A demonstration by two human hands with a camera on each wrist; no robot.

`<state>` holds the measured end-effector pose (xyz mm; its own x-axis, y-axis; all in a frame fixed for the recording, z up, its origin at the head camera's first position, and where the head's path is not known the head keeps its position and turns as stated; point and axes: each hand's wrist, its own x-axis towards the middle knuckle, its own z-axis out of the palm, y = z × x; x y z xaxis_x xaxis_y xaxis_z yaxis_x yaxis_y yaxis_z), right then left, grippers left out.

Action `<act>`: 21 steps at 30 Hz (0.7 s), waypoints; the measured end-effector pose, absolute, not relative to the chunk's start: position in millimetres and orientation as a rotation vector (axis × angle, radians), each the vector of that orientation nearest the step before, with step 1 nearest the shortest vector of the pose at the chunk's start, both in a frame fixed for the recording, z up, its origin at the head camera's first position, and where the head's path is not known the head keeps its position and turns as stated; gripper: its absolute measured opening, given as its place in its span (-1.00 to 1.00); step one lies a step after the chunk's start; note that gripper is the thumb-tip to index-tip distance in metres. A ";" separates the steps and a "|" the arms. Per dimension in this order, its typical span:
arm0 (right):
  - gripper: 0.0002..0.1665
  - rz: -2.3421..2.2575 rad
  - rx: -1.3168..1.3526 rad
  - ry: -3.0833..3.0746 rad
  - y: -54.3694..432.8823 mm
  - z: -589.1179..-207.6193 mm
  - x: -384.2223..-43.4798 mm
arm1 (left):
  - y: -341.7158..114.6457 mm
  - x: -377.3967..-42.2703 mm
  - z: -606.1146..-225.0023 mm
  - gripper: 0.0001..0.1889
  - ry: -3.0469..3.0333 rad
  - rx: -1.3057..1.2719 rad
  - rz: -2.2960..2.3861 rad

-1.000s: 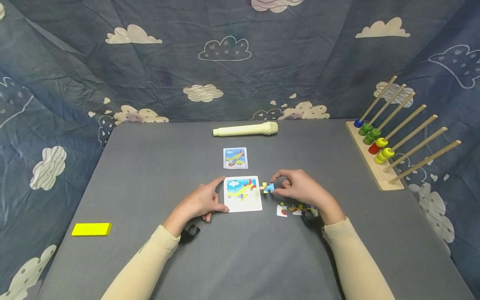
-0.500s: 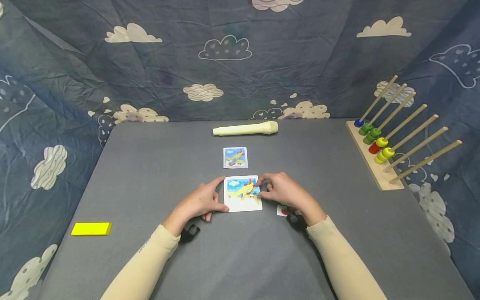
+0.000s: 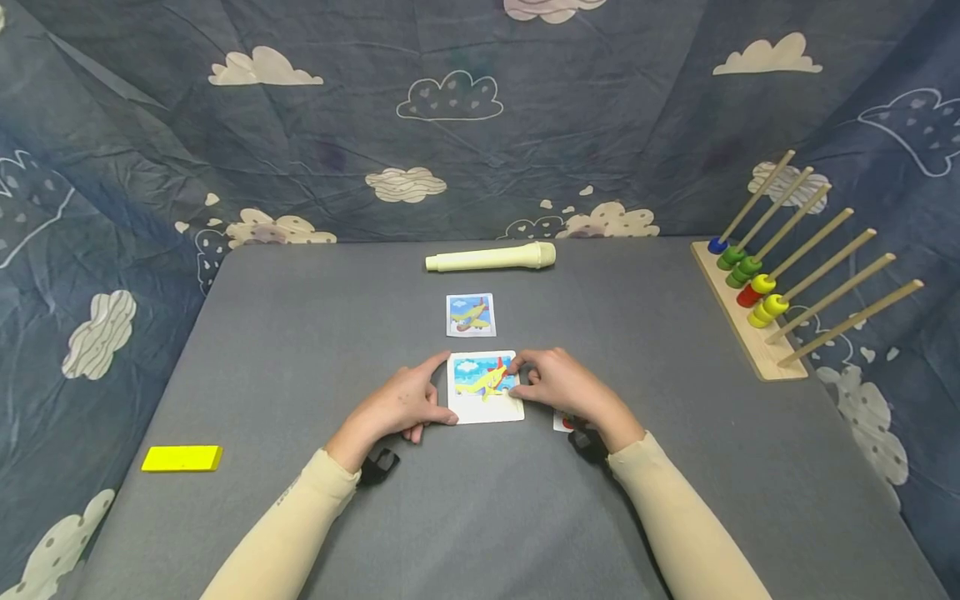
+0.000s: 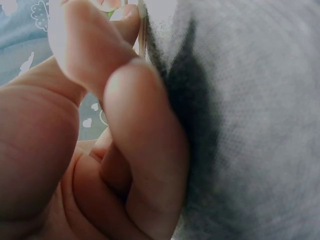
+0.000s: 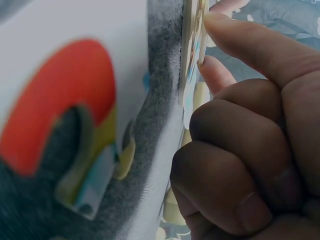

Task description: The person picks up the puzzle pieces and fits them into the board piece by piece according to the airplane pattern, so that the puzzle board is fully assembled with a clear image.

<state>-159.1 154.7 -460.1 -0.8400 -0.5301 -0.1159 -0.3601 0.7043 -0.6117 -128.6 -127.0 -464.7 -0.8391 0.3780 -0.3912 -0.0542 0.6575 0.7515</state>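
A white square puzzle board (image 3: 486,410) lies on the table, its upper part filled with pieces of a yellow airplane against blue sky. My left hand (image 3: 397,402) holds the board's left side, index finger by the upper corner and thumb by the lower one; the other fingers are curled in. At the right edge, my right hand (image 3: 558,383) pinches a small jigsaw piece (image 5: 203,45) between thumb and index finger, down on the board. Much of that piece is hidden by the fingers. Loose jigsaw pieces (image 5: 70,100), one with a red shape, lie beneath the right wrist, mostly covered in the head view.
Behind the board lies a small airplane picture card (image 3: 471,316), and farther back a pale yellow toy microphone (image 3: 491,257). A wooden peg stand (image 3: 750,325) with colored beads is at the right. The yellow block (image 3: 182,458) sits at the left.
My right hand has moved left from beside the board, bringing the jigsaw piece onto its right side, then shifted slightly farther left. The left hand has stayed in place.
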 end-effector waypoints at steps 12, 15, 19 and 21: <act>-0.69 -0.862 -0.679 2.610 153.8 -459.8 -159.1 | -127.5 -128.5 -466.1 0.16 2.349 0.252 1.085; -0.68 -0.877 -0.687 2.600 154.1 -460.3 -158.6 | -127.5 -128.6 -465.8 0.16 2.349 0.255 1.084; -0.70 -0.886 -0.725 2.607 153.1 -460.5 -158.2 | -127.6 -128.8 -465.5 0.15 2.347 0.258 1.086; -0.72 -0.875 -0.750 2.617 152.2 -461.3 -158.1 | -127.7 -128.8 -465.5 0.15 2.346 0.259 1.090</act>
<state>-158.1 152.2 -461.3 -0.8256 -0.5558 -0.0974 -0.3854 0.6816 -0.6220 -128.8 -127.7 -465.5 -0.8386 0.3830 -0.3874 -0.0491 0.6551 0.7539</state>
